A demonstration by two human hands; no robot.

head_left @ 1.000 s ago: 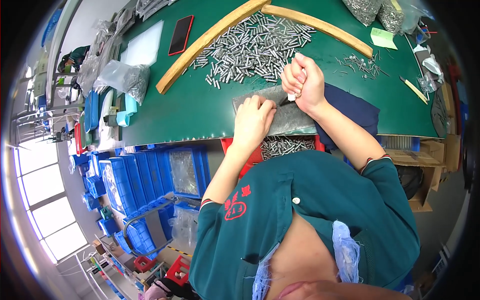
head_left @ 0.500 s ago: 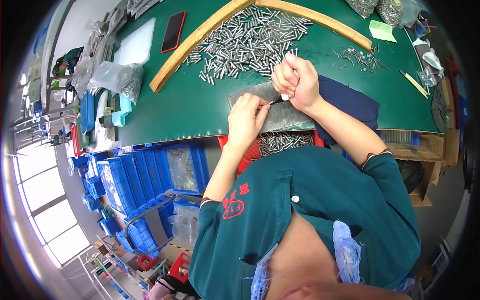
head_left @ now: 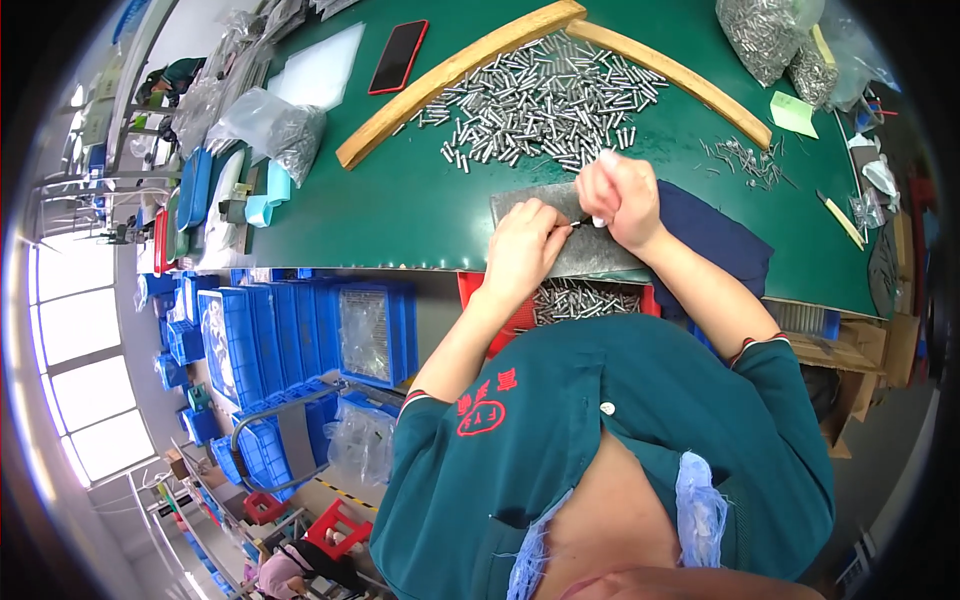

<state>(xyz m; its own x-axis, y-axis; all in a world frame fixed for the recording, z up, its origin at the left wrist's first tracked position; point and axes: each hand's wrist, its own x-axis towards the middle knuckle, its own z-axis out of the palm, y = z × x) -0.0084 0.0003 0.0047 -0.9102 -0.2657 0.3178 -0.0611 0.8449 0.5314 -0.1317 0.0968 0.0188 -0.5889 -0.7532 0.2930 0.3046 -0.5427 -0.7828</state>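
My left hand [head_left: 524,245] is closed over a grey mat [head_left: 600,260], pinching a small metal pin [head_left: 574,225] between thumb and fingertips. Beside it my right hand [head_left: 628,205] makes a fist around a slim hand tool [head_left: 599,221]. Only a bit of its white handle and a dark tip show, and the tip meets or nearly meets the pin; its exact kind is hidden by my fingers. Beyond the mat lies a large heap of metal pins [head_left: 540,105]. Below the table edge, a red bin [head_left: 470,287] holds more pins [head_left: 590,303].
Two wooden strips [head_left: 440,90] [head_left: 690,88] fence the heap. A dark blue cloth [head_left: 715,240] lies right of the mat, with thin scraps [head_left: 750,162] and a yellow-handled knife [head_left: 842,222] farther right. A red-edged phone [head_left: 399,57] and bagged parts [head_left: 290,135] are at left.
The whole view has shifted, so the table appears farther right and slightly lower. My right fist has tilted over, hiding more of the tool; my left hand keeps its pinch on the pin.
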